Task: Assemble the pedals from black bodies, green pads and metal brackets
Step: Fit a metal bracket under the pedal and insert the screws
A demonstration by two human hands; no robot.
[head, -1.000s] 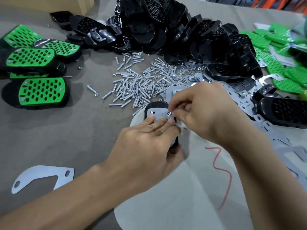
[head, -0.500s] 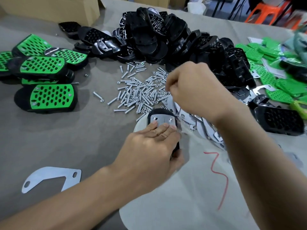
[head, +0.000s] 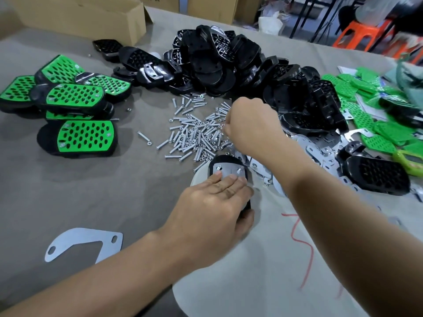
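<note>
— Which colours are seen at the left of the frame?
— Bright green pads (head: 85,136), patterned with rows of dark oval holes.
— And at centre?
— Silver screws (head: 194,136) are strewn on a grey table (head: 80,191); a red squiggle (head: 306,245) is drawn lower right.

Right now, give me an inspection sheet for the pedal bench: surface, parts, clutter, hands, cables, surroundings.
Surface: grey table, white sheet with red scribble under the work.
Job's things: black body with metal bracket on top; finished pedals left; black bodies heap behind; green pads and brackets pile right.
Clutter: screws scattered centre; loose bracket front left.
Hands: left hand presses flat on the bracket; right hand curled over the screws, contents hidden.
Cables: nothing seen.
Surroundings: cardboard box, orange stool.
</note>
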